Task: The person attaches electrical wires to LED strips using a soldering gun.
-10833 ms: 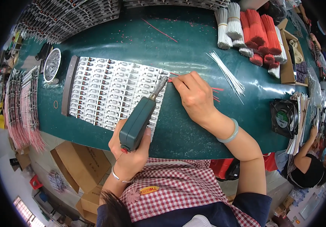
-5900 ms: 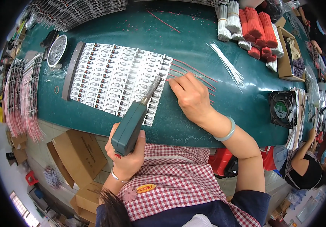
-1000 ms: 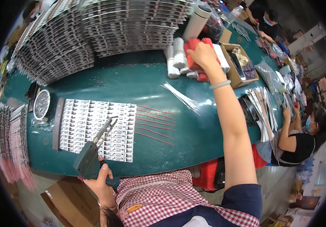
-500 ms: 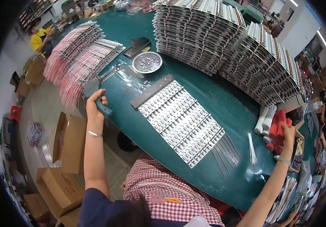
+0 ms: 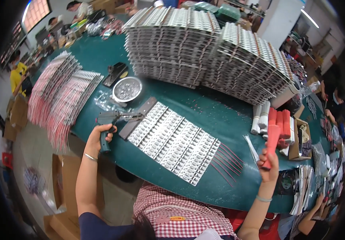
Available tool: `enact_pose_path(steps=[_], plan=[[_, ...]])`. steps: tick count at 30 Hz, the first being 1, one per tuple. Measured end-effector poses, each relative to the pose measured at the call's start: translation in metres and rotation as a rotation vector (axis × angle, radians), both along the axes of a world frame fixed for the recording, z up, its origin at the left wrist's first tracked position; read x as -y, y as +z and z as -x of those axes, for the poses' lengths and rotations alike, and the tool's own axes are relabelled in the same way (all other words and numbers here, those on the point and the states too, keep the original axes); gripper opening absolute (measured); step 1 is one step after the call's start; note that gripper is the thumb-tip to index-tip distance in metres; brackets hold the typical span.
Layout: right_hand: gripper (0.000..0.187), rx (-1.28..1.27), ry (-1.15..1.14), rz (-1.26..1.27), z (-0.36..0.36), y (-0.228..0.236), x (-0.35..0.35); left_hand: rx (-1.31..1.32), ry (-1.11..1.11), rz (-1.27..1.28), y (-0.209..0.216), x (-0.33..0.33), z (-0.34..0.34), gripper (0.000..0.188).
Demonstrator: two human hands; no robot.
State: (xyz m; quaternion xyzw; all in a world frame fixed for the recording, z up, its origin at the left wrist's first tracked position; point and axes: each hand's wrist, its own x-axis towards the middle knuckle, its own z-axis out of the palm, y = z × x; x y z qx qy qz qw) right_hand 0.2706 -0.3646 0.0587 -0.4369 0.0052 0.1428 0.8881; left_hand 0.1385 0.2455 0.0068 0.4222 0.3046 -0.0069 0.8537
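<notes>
My left hand (image 5: 101, 136) is wrapped round the pistol grip of a green soldering gun (image 5: 107, 117), whose metal tip points right over a dark bar (image 5: 139, 118). That bar lies along the left edge of a panel of white circuit boards (image 5: 176, 140), flat on the table. Several thin red wires (image 5: 227, 160) stick out from the panel's right end. At the right, my right hand (image 5: 269, 163) is closed on the lower end of a bundle of red wires (image 5: 273, 138), held upright and flaring at its top. Loose white wires (image 5: 251, 149) lie just left of it.
More red bundles (image 5: 285, 122) and white bundles (image 5: 261, 116) lie beside a cardboard box (image 5: 295, 146). Tall stacks of board panels (image 5: 172, 48) stand at the back. Wired panels (image 5: 58, 88) are piled far left, near a metal bowl (image 5: 127, 89) and a black stand (image 5: 115, 74).
My right hand has lifted a red wire bundle from the pile and brought it left. The soldering gun has come nearer the panel's left edge. The view has shifted.
</notes>
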Motion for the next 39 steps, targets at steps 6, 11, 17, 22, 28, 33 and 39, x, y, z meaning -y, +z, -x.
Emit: enact_pose_path(steps=[6,11,17,22,28,33,39], plan=[[0.052,-0.055,0.134,-0.144,0.047,0.006,-0.037,-0.145,-0.052,-0.471,0.016,0.011,-0.01,0.029],[0.046,-0.079,0.254,-0.333,0.067,0.008,-0.063,-0.412,-0.093,-1.183,0.02,0.005,-0.011,0.037],[0.046,-0.074,0.281,-0.422,0.075,0.008,-0.083,-0.249,-0.006,-1.963,0.042,0.067,-0.026,0.029],[0.047,-0.045,0.281,-0.386,0.075,0.017,-0.096,0.434,-0.09,-1.428,0.078,0.2,-0.029,0.012],[0.048,-0.032,0.213,-0.313,0.084,0.018,-0.091,0.824,-0.387,-1.268,0.082,0.314,-0.048,0.013],[0.044,-0.043,0.127,-0.249,0.093,0.015,-0.082,0.979,-0.491,-1.209,0.083,0.358,-0.056,0.014],[0.044,-0.027,0.084,-0.19,0.093,0.008,-0.074,1.13,-0.501,-1.274,0.073,0.376,-0.069,0.015]])
